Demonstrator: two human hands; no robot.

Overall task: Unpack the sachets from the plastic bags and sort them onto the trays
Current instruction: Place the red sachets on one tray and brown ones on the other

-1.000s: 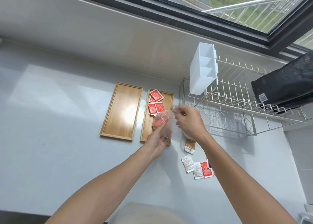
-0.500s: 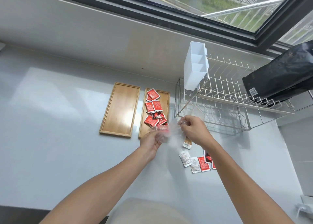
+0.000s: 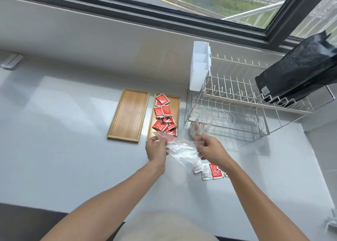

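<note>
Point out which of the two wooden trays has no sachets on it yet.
The left tray, farther from the dish rack, shows only bare wood. The right tray beside it holds a pile of red sachets.

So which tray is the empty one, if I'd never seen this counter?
Find the wire dish rack under the window. Left of it two wooden trays lie side by side on the grey counter. The empty tray is the farther one; its neighbour holds red sachets.

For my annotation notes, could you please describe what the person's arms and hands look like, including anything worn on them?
Both forearms are bare, with no sleeves in view. The left hand and right hand wear no gloves, and no rings, watch or bracelet can be seen.
</note>
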